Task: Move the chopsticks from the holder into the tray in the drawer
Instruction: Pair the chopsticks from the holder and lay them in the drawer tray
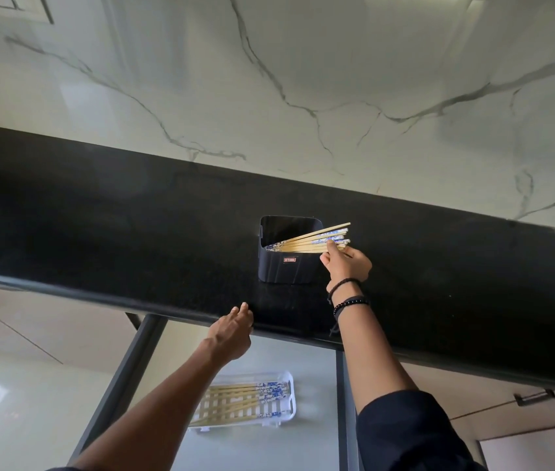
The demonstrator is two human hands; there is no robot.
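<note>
On the counter (133, 215), right hand (347, 265) pinches chopsticks (310, 241) leaning from holder (286, 270); left hand (231, 331) empty, fingers straight, at counter edge.

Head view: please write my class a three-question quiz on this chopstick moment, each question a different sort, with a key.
1. True or false: the tray in the drawer is empty.
2. Short answer: what does the left hand hold?
3. Which hand grips the chopsticks in the holder? A) left hand B) right hand
Key: 1 false; 2 nothing; 3 B.
</note>
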